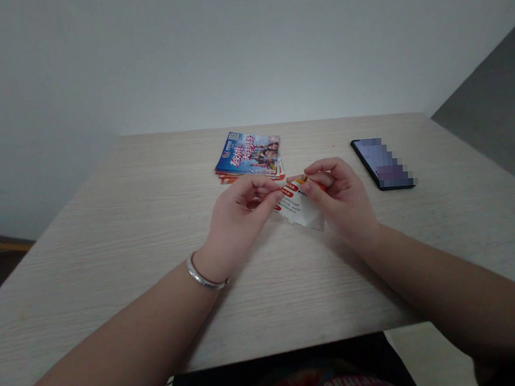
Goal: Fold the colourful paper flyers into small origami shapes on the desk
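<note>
Both my hands meet over the middle of the light wooden table (111, 238). My left hand (239, 212), with a silver bangle on its wrist, pinches the left edge of a small white and red printed leaflet (300, 209). Pinching the leaflet's upper right part is my right hand (339, 196), its fingers curled. The leaflet is folded or creased and held just above the tabletop. A stack of colourful leaflets (249, 155), blue on top, lies flat just behind my hands.
A black phone (383, 163) lies screen up on the table to the right of my hands. A plain pale wall stands behind the table's far edge. The near table edge runs just in front of my lap.
</note>
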`<action>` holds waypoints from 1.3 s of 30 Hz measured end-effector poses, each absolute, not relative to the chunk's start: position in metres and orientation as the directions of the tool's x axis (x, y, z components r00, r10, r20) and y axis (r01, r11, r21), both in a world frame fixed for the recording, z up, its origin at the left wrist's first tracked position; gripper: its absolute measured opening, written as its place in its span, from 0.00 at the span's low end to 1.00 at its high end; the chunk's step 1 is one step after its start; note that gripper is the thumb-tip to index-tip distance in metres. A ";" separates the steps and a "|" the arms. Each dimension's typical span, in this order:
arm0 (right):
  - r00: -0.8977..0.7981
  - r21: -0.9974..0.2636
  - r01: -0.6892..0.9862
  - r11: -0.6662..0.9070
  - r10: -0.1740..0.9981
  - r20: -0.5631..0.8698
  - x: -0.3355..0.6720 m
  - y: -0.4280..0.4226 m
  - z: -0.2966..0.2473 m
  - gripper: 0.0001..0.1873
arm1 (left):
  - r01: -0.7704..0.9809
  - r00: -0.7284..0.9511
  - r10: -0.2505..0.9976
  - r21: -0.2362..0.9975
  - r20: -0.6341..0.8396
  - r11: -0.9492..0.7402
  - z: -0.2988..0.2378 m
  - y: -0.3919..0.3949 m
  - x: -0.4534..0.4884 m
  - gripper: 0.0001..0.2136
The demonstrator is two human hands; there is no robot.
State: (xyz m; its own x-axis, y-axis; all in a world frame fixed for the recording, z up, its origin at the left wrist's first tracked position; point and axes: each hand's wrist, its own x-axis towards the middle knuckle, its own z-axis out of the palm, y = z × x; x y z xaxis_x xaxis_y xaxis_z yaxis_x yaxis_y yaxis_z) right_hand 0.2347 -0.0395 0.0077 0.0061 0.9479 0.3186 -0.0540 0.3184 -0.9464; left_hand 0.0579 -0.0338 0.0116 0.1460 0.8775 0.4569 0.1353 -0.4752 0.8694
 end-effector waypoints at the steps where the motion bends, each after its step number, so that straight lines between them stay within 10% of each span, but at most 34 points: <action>1: 0.004 -0.947 -0.037 0.320 0.947 0.320 0.236 -0.039 0.007 0.13 | 0.145 0.127 0.874 0.863 0.469 -0.484 0.012 -0.033 0.057 0.04; 17: 0.094 -0.957 -0.054 0.285 0.956 0.279 0.245 -0.035 0.012 0.11 | 0.405 0.264 0.762 0.649 0.591 -0.643 0.009 -0.026 0.046 0.04; 39: -0.028 -0.820 0.086 0.565 0.824 0.565 0.266 -0.017 0.003 0.04 | 0.485 0.261 0.691 0.528 0.674 -0.697 0.015 -0.024 0.042 0.07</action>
State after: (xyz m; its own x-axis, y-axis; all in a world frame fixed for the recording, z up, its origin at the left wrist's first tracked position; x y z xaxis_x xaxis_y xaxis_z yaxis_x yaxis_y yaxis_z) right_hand 0.2658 -0.0169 0.0032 -0.0279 0.8244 0.5653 0.0858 0.5654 -0.8204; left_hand 0.0418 -0.0236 0.0153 0.2607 0.6914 0.6737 0.4850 -0.6972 0.5279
